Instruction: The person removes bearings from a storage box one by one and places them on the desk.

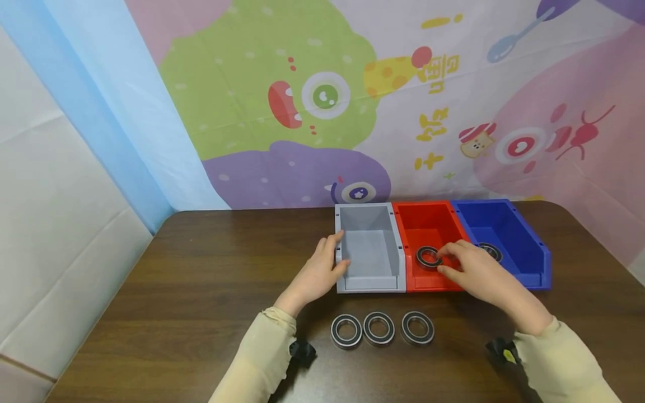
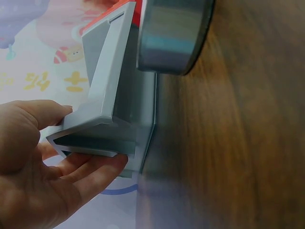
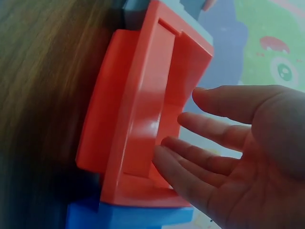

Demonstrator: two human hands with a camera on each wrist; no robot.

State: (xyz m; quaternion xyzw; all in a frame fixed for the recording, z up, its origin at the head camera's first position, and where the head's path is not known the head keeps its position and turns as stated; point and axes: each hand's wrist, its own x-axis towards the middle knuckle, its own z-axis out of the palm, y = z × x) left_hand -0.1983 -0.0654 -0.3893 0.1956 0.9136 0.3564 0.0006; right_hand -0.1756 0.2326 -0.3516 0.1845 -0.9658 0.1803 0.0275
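On the table [image 1: 201, 313] stand a gray bin [image 1: 368, 252], red bin [image 1: 423, 215] and blue bin [image 1: 526, 260]. The left hand [image 1: 314, 274] grips the gray wall; the right hand [image 1: 476, 268], fingers loose and parted, hangs over the red. One ring [image 1: 419, 257] is in the red bin, another ring [image 1: 496, 252] in the blue, three rings [image 1: 367, 329] in front.

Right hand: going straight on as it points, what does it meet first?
Probably the metal ring in the red bin, close to the right hand; depth and any touch are unclear.

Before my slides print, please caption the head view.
Left hand on grey bin, right hand at a bearing in red bin; three more bearings on table.
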